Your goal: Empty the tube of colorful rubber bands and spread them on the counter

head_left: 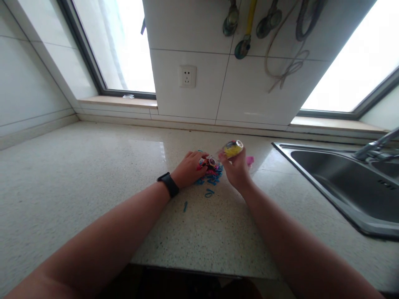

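My right hand (238, 168) is closed around a small clear container (232, 148) with yellow contents and a dark label. The container is tilted above the counter, its round pale end toward the upper right. Just to its left, my left hand (189, 168) curls its fingers and thumb around something pink and dark with a pale round end (212, 161), too small and blurred to name. Beneath and beside that hand lies a pile of small blue and pink bands or ties (212, 177). Two loose blue pieces (209, 193) lie nearer me. A pink piece (249, 161) shows behind my right hand.
The speckled pale countertop (124, 166) runs to a tiled wall with a socket (187, 77). A steel sink (343, 178) with a faucet (377, 145) is set in at the right. Valves (242, 47) and a tied cable (289, 68) hang on the wall.
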Motion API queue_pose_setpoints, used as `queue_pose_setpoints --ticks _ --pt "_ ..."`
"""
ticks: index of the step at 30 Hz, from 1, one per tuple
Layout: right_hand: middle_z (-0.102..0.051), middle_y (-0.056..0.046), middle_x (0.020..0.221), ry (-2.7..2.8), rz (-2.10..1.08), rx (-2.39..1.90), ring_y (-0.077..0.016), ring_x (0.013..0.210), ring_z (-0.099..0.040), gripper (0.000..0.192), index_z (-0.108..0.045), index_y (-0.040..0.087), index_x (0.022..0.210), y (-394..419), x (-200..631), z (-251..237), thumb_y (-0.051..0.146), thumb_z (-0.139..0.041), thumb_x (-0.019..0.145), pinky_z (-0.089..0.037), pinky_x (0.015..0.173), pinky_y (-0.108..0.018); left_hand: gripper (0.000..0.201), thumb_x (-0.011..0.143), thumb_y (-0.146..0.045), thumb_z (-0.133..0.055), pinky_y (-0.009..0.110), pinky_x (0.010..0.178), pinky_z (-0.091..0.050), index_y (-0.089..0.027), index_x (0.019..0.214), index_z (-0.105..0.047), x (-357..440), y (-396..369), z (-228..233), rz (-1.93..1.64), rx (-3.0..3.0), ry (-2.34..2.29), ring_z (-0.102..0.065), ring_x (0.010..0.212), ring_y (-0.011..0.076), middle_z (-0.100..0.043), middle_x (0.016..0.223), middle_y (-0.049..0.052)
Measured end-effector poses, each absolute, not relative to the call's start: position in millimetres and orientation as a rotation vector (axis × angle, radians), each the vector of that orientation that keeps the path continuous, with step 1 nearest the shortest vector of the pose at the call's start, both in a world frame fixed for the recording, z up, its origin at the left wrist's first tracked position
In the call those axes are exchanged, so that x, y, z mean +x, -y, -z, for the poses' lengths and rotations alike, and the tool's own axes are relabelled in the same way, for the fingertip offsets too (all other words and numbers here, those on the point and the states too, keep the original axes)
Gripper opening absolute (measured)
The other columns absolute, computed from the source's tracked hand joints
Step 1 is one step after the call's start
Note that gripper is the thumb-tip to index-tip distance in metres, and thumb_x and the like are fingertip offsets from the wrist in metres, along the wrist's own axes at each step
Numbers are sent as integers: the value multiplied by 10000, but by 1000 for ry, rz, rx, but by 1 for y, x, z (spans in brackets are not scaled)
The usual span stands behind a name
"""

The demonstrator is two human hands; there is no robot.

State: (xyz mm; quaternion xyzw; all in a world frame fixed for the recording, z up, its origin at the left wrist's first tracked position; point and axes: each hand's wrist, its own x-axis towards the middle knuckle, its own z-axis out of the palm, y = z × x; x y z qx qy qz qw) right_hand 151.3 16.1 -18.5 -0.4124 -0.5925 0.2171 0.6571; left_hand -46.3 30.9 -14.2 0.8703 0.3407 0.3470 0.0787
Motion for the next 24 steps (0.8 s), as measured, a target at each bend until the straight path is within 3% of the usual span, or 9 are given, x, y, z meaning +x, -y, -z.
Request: queue_pose_setpoints --ticks 13,24 --pt "-571 -57 990 1421 -341 -973 -171 842 -597 440 -383 215 1130 -16 147 22 340 -652 805 -524 757 -348 389 876 -254 -569 357 1039 -371 -135 1246 -548 -46 -29 13 -1010 2592 -1027 -513 1116 199 -598 1206 62" --pt "-587 -73 1009 1436 -287 -1000 -197 873 -603 438 -376 220 1137 -22 155 26 342 -642 812 -526 758 -374 412 862 -247 -578 361 1052 -366 -133 1257 -549 -47 -31 14 -1003 2586 -1035 -505 1128 207 -592 1225 66"
